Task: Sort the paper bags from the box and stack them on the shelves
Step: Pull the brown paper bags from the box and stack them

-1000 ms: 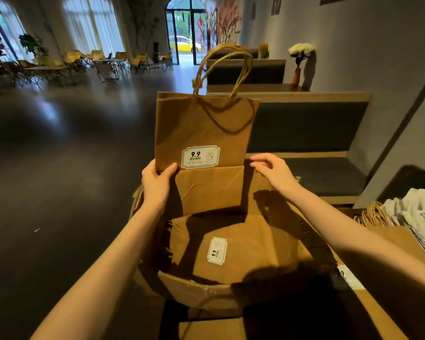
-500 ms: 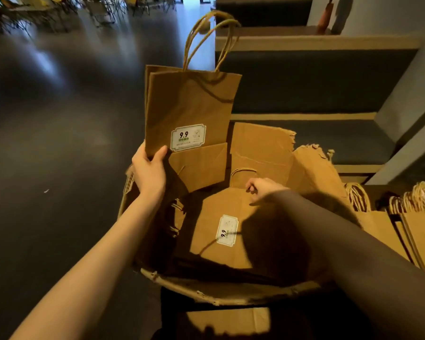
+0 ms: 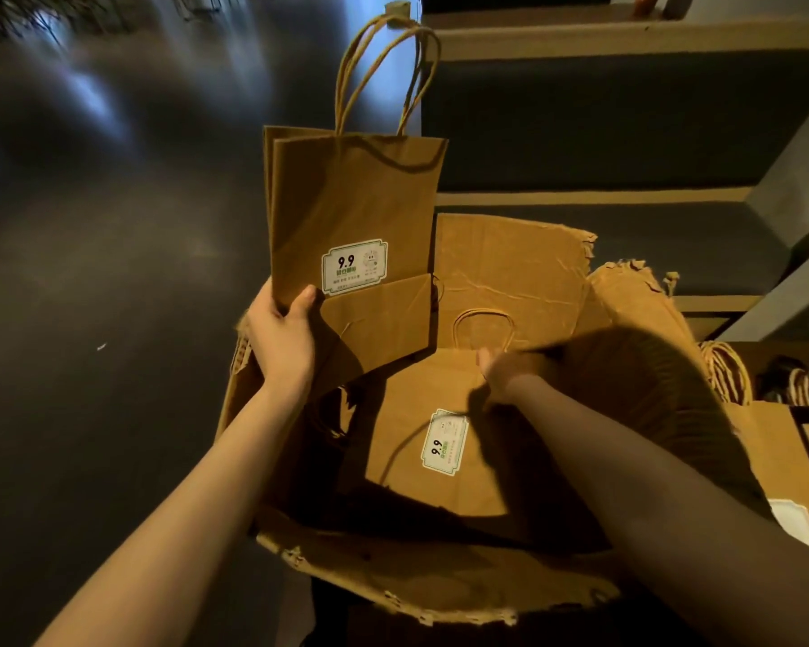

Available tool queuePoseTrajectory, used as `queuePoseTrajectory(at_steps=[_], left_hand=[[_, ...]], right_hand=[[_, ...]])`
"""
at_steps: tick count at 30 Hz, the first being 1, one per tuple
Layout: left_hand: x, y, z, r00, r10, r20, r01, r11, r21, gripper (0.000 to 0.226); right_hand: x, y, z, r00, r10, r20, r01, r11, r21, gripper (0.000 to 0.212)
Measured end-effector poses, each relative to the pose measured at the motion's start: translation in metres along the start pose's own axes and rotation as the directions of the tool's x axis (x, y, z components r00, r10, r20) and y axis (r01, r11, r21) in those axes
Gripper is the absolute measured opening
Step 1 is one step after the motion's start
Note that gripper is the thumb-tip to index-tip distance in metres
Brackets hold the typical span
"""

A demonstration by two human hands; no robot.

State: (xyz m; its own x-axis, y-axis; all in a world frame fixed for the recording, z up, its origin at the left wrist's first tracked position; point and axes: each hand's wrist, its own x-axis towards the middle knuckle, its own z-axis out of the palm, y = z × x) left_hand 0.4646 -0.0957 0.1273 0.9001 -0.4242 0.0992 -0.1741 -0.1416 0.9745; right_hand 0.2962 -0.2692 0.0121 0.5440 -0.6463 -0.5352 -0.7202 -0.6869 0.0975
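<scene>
Head view, left hand (image 3: pixel 281 340) gripping flat kraft bag (image 3: pixel 353 217), right hand (image 3: pixel 503 368) pinching boxed bag (image 3: pixel 416 441)

We saw a dark, glossy polished floor (image 3: pixel 104 254) filling the left side, with pale streaks of reflected light (image 3: pixel 90 95) lying across it near the top. A small white speck (image 3: pixel 101 347) lay on that floor, well apart from everything else. Along the upper left edge we made out blurred thin chair legs (image 3: pixel 66 16), too smeared to tell more. A grey plastered wall (image 3: pixel 795 189) rose at the right.
</scene>
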Motion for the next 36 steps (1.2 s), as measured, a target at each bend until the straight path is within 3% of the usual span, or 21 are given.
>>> queuePoseTrajectory(at_steps=[4, 9, 17, 22, 25, 31, 36], left_hand=[[-0.002, 0.001, 0.000, 1.000, -0.005, -0.013, 0.006, 1.000, 0.007, 0.029], [-0.010, 0.011, 0.000, 1.000, -0.001, -0.029, 0.001, 1.000, -0.014, 0.031], [-0.033, 0.050, -0.010, 0.993, 0.017, -0.117, -0.025, 0.997, -0.069, 0.034], [-0.049, 0.077, -0.020, 0.991, 0.031, -0.130, -0.047, 0.991, -0.124, 0.036], [-0.058, 0.089, -0.025, 0.989, 0.048, -0.136, -0.065, 0.990, -0.124, 0.037], [-0.074, 0.101, -0.026, 0.993, 0.055, -0.101, -0.069, 0.988, -0.136, 0.039], [-0.088, 0.106, -0.020, 0.996, 0.023, -0.089, -0.035, 0.990, -0.136, 0.037]], right_hand=[[-0.003, 0.000, -0.012, 0.998, 0.000, 0.058, -0.001, 1.000, 0.014, 0.072], [-0.021, 0.009, -0.038, 0.997, -0.072, -0.006, 0.072, 0.994, 0.076, 0.059], [-0.085, 0.030, -0.072, 0.954, -0.053, -0.295, 0.062, 0.998, 0.021, 0.040], [-0.126, 0.042, -0.089, 0.917, 0.073, -0.393, -0.008, 0.986, 0.165, 0.020], [-0.153, 0.051, -0.103, 0.858, 0.156, -0.489, -0.014, 0.960, 0.281, 0.018], [-0.215, 0.069, -0.123, 0.701, 0.239, -0.671, 0.004, 0.941, 0.339, 0.028], [-0.268, 0.082, -0.136, 0.503, 0.288, -0.815, 0.076, 0.924, 0.374, 0.037]])
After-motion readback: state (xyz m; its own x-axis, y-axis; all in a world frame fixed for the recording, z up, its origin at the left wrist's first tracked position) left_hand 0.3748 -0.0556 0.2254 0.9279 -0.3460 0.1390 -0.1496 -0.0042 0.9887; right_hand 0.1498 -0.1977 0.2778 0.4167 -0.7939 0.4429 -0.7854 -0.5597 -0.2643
